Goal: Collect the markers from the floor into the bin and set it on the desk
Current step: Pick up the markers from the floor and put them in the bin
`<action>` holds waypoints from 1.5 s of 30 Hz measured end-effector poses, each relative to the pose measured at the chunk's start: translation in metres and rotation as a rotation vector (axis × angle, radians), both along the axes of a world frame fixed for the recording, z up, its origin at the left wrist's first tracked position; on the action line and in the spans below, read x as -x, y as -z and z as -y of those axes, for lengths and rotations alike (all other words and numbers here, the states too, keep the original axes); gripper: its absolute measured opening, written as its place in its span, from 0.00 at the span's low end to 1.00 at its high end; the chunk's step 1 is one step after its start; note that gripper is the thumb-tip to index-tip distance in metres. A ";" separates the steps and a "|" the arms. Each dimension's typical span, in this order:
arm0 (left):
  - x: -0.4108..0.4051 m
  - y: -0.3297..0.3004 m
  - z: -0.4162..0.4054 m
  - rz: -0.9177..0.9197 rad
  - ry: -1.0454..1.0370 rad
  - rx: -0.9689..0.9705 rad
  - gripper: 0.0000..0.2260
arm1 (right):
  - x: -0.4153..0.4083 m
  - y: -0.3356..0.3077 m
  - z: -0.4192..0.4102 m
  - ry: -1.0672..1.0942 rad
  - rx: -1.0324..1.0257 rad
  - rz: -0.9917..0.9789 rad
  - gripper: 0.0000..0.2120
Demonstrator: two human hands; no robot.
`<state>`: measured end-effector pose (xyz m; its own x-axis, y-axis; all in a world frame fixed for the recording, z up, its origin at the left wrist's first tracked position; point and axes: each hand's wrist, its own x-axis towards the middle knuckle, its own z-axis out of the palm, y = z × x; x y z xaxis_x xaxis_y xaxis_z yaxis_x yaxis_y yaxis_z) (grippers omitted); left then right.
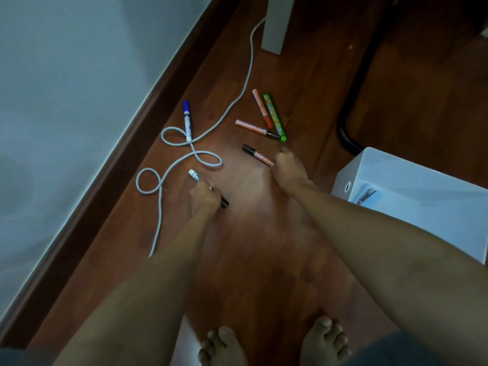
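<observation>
Reddish-brown wood floor (245, 260) took up most of the view, with two bare feet (274, 344) at the bottom edge. Both arms reached down. The left hand (203, 198) was closed around a black-capped white marker (195, 176) lying on the boards, its white end poking out past the knuckles. The right hand (287, 167) had its fingers curled on the end of a pink marker with a black cap (257, 154); couldn't tell how tight that grip was. The white bin (412, 191) sat on the floor just to the right of that arm. A looped white cable (184, 154) snaked beside the left hand, with a blue marker (187, 120) lying across one loop. Further out, two more pink markers (253, 126) and a green one (274, 114) lay bunched together, touching, below a pale desk leg (274, 25).
</observation>
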<state>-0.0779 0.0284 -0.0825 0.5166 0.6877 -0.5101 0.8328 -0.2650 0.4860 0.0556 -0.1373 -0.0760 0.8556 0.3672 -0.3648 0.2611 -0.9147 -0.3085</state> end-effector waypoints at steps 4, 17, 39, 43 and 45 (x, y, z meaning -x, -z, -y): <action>-0.010 -0.019 0.006 0.076 0.021 0.052 0.22 | 0.003 -0.015 0.003 0.137 -0.002 -0.087 0.13; -0.100 -0.119 0.070 0.220 0.304 0.283 0.14 | -0.005 -0.120 0.076 0.476 -0.196 -0.040 0.15; -0.110 -0.131 0.228 0.162 0.671 0.302 0.09 | 0.054 -0.124 0.213 0.859 -0.172 -0.055 0.16; -0.130 -0.127 0.189 0.179 0.599 0.240 0.13 | 0.029 -0.131 0.191 0.800 -0.223 -0.016 0.15; -0.136 -0.126 0.164 0.195 0.565 0.223 0.11 | 0.015 -0.134 0.174 0.729 -0.235 -0.014 0.15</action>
<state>0.0581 -0.1355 0.0440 0.8662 0.1705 -0.4698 0.4851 -0.5126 0.7084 0.0401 -0.3116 0.0583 0.9071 -0.2188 -0.3597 -0.3885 -0.7643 -0.5148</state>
